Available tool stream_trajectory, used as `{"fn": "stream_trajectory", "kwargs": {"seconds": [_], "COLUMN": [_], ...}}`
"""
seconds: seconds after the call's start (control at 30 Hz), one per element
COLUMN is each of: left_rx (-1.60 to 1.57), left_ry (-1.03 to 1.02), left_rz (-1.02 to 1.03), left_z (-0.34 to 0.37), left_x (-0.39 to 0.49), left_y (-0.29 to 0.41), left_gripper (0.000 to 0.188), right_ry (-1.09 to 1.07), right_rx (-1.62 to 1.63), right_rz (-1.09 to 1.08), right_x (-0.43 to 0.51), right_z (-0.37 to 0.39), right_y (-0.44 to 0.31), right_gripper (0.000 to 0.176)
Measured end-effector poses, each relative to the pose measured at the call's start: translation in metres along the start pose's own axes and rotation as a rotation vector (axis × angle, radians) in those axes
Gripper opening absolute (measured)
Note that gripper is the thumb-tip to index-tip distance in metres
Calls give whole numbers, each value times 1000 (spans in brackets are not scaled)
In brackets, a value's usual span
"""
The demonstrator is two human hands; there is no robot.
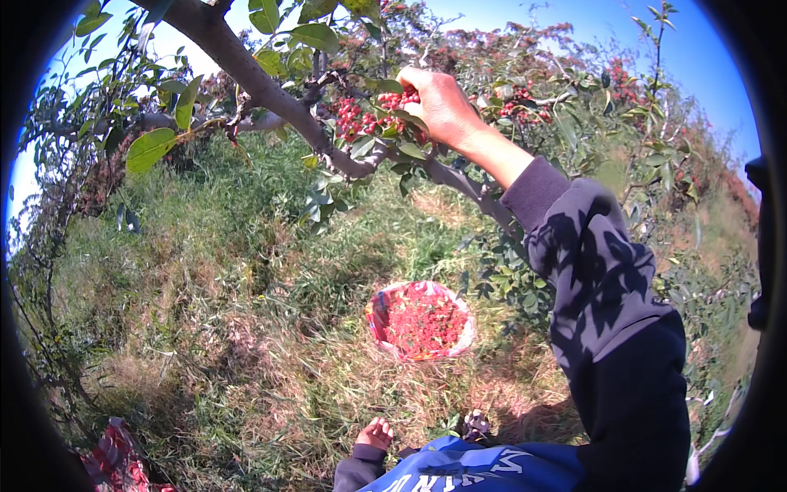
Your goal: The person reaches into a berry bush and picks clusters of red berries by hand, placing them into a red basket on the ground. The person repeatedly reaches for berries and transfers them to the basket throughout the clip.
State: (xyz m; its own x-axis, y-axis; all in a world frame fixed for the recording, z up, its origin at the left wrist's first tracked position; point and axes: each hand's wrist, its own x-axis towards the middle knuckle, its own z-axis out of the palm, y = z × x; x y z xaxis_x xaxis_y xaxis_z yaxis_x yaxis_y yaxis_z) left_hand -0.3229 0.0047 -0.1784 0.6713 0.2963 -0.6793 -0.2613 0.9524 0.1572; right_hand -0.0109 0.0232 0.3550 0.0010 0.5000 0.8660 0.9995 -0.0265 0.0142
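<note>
My right hand (439, 107) is raised to a branch, its fingers closed at a cluster of red berries (398, 99) that look like Sichuan pepper; the fingertips are partly hidden. More red berries (351, 120) hang just left of it among green leaves. Low in the picture, my left hand (375, 433) hangs near my body with its fingers loosely apart and nothing visible in it. On the grass between the two hands stands a round container with a red and white lining (468, 341), heaped with picked red berries (424, 323).
A thick bare branch (264, 83) slants across the upper left, and another limb (458, 178) runs beneath my right forearm. Dry and green grass (246, 320) covers the ground. Crumpled red and white plastic material (117, 458) lies at lower left. Berry-laden trees (621, 80) stand behind.
</note>
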Motion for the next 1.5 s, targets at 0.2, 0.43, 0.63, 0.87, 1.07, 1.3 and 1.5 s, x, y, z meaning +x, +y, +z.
{"fn": "stream_trajectory", "kwargs": {"seconds": [0.2,0.43,0.63,0.87,1.07,1.3,1.5], "left_rx": [41,88,148,333,249,238,1086], "left_ry": [-10,12,-224,-666,-767,-616,-284], "left_rz": [-41,26,104,325,273,503,1166], "left_z": [7,18,68,174,227,224,236], "left_x": [7,-8,-25,-72,-111,-109,-113], "left_y": [0,-2,9,25,11,-4,0], "left_gripper": [20,17,21,29,33,26,20], "right_ry": [-39,-200,-436,-358,-220,8,76], "right_rx": [-100,672,1258,1760,2349,2244,2216], "right_rz": [-95,274,739,1360,1654,1632,1702], "right_x": [-37,-53,-94,-187,-263,-281,-289], "right_z": [3,7,-26,-7,33,45,58], "right_y": [-20,-31,-73,-104,-111,-122,-123], "right_gripper": [12,14,20,23,21,30,34]}}
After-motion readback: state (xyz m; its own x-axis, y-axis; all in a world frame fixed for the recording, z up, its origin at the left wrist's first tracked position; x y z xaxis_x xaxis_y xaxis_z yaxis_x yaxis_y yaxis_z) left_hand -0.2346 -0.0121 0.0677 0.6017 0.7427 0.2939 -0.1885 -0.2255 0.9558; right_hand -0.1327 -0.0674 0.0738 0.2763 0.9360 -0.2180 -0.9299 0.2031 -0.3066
